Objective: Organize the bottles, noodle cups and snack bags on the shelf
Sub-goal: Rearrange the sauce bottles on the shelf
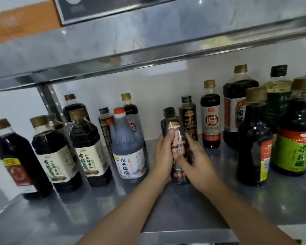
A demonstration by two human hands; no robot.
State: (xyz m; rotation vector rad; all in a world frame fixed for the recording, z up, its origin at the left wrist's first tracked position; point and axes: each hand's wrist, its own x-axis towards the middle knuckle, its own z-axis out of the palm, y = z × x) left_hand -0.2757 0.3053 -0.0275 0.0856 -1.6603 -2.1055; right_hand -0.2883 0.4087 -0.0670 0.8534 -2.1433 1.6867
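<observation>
Head view: slim bottle upright, mid shelf, just in front of twin bottle.
Left hand: wraps its left side.
Right hand: grips its right side.
Why: probably grouping matching bottles.

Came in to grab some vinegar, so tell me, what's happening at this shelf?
A person is sorting sauce bottles on a steel shelf. The left hand and right hand both grip a slim dark bottle mid-shelf, just in front of a matching bottle. Other bottles stand upright on either side, including a red-capped vinegar jug to the left and a green-labelled bottle to the right. No noodle cups or snack bags are in view.
</observation>
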